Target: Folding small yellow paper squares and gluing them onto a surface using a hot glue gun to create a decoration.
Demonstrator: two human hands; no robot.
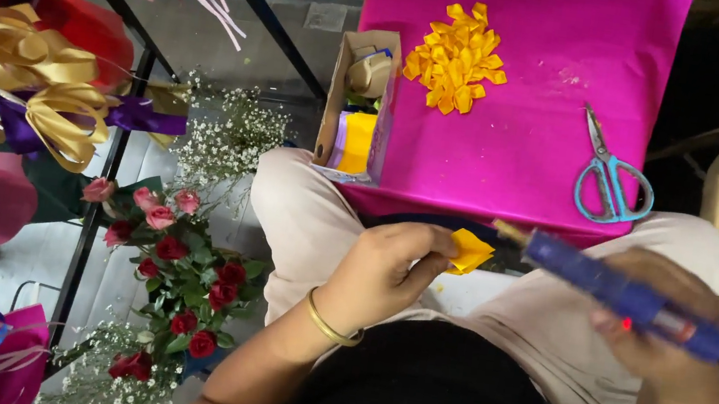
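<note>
Pinching folded yellow ribbon piece [469,252] in left hand [388,266], steady blue glue gun [620,297] gripped in right hand [652,338], nozzle touching fold, fingertips clear of it.

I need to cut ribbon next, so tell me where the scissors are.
In the head view the blue-handled scissors lie on the right part of the pink sheet, right of the yellow ribbon pile and just beyond the glue gun in the right hand.

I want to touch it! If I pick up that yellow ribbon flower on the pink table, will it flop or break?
The yellow ribbon flower is made of many small folded loops, so it probably feels very light. Its petals likely bend softly rather than snap. It lies flat on the pink table, so it shouldn't roll.
</note>
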